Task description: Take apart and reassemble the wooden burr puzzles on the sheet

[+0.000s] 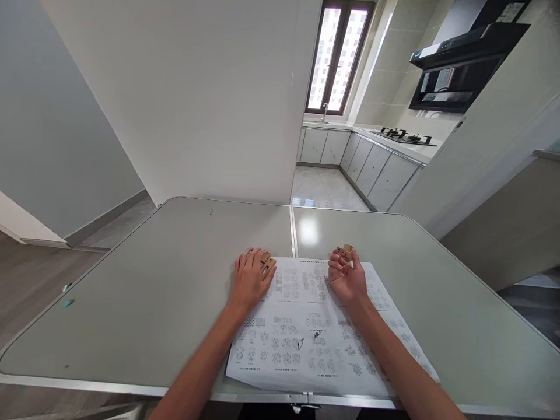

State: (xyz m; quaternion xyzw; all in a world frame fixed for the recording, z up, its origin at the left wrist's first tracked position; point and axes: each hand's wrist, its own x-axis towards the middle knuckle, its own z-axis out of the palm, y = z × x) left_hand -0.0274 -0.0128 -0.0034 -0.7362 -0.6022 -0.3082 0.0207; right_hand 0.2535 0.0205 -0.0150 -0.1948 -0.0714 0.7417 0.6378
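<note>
Right hand, palm up, grip pinching a small tan dark-marked block; left hand cups tan, dark-slotted pieces (that grip's closure? can't tell).

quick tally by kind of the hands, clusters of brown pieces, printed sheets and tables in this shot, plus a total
hands: 2 (left hand, right hand)
clusters of brown pieces: 2 (left cluster, right cluster; fingers partly hide them, so no piece count)
printed sheet: 1 showing
table: 1
total: 6
</note>
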